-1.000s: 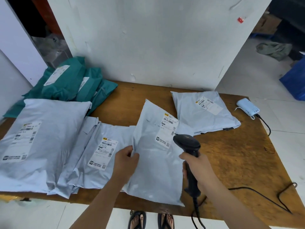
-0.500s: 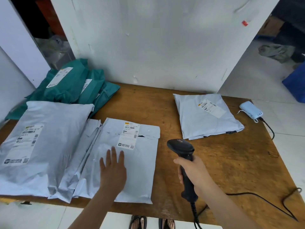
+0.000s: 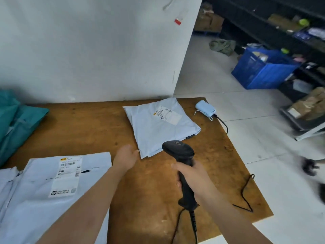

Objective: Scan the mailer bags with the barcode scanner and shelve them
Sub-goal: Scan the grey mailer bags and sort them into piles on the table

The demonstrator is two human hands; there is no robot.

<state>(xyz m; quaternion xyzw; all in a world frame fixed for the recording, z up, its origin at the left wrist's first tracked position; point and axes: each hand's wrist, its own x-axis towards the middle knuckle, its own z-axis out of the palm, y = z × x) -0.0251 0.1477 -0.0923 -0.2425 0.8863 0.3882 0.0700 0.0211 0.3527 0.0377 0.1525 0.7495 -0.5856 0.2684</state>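
A grey mailer bag (image 3: 158,127) with a white label lies alone at the back right of the wooden table (image 3: 84,124). My left hand (image 3: 125,156) hovers open just left of its near corner, apart from it or barely touching. My right hand (image 3: 191,175) grips the handle of the black barcode scanner (image 3: 179,152), whose head points toward that bag. More grey mailer bags (image 3: 52,187) with labels lie stacked at the front left under my left forearm. Teal mailer bags (image 3: 15,120) are piled at the far left.
A small light-blue device (image 3: 205,107) with a black cable sits at the table's back right corner. The scanner cable (image 3: 246,194) loops over the right edge. A blue crate (image 3: 263,69) and dark shelving (image 3: 281,23) stand on the floor to the right. A white wall backs the table.
My left hand lifted off the stacked grey bag and moved right toward the lone bag. The view swung right, showing the shelves. The scanner stayed in my right hand.
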